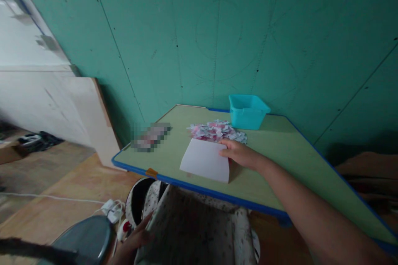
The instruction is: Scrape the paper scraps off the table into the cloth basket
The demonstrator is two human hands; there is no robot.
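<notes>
Right hand [234,152] pinches the paper [203,160] near a corner; probably light, creases easily, so edges work. Left hand [137,238]: can't tell.

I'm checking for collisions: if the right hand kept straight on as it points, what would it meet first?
Past the white sheet it holds, the right hand would probably meet the pile of pale scraps; its height is unclear, so it might pass over.
</notes>
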